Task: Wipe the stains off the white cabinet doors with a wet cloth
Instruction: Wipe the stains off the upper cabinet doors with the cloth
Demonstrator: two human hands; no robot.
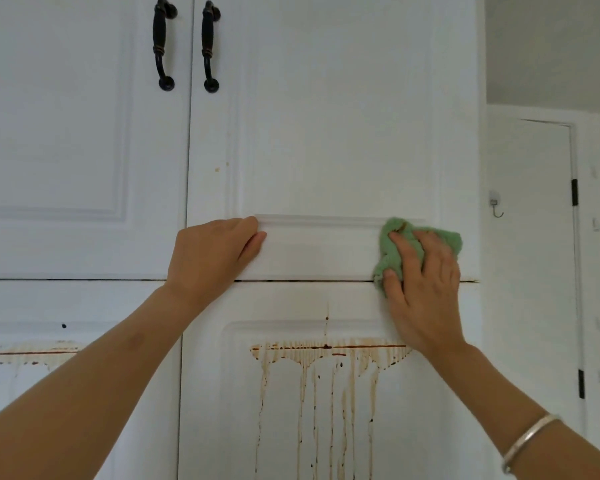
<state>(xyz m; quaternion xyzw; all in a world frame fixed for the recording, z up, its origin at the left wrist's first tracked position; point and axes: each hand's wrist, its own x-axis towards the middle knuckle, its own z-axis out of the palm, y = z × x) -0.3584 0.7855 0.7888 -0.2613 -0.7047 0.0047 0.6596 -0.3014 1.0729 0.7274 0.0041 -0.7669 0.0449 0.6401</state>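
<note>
Right hand (423, 285) pressed flat against the upper right cabinet door (326, 133), near its lower right corner, grip spread open over a bunched green cloth (392, 247) and pinning it to the white panel rather than closing around it; index fingertip on the cloth's upper fold, thumb at its lower edge, right at the dark seam between upper and lower doors. Silver bangle (523, 441) on the right wrist. Left hand (212, 254) resting on the same door at its lower left, grip loose and holding nothing, fingers curled against the bottom moulding of the raised panel, palm over the lower rail. Below the seam, lower right door (326, 410) streaked with brown stains (326, 351): a dark horizontal line along the top of its panel, many thin drips running down from it, a few dark specks above. Fainter brown smear (28, 351) on the lower left door, partly hidden behind the left forearm. Two small yellowish spots (217, 169) on the upper right door's left stile. Two black handles (163, 43) high up, one each side of the gap between the upper doors. Off to the right, white wall with a small metal hook (496, 206) and a white room door (541, 237) with dark hinges.
</note>
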